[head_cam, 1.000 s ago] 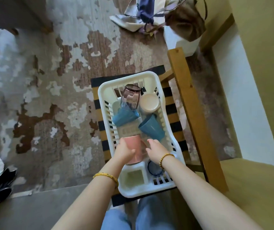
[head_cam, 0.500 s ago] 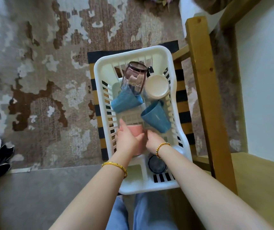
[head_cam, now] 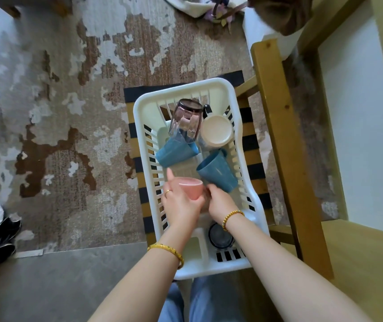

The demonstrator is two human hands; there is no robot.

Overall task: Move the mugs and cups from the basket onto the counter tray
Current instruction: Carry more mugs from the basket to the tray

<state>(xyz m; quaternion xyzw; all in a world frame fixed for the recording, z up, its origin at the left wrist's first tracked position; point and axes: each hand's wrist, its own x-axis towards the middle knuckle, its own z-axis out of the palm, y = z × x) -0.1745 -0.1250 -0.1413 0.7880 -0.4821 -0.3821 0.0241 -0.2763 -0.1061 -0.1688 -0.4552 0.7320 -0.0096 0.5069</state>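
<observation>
Inside the white basket (head_cam: 210, 267), near its middle, the left hand (head_cam: 181, 202) and right hand (head_cam: 219, 201) are cupping the pink cup (head_cam: 191, 188), fingers curled around it. Lifting carelessly risks it knocking the neighbouring blue mug (head_cam: 218, 174).

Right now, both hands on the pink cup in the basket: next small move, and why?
Probably lift the pink cup straight up out of the white basket. The left hand wraps its side and the right hand touches its other side, so the grasp looks set. A blue mug lies close on the right; a straight lift should avoid knocking it.
</observation>
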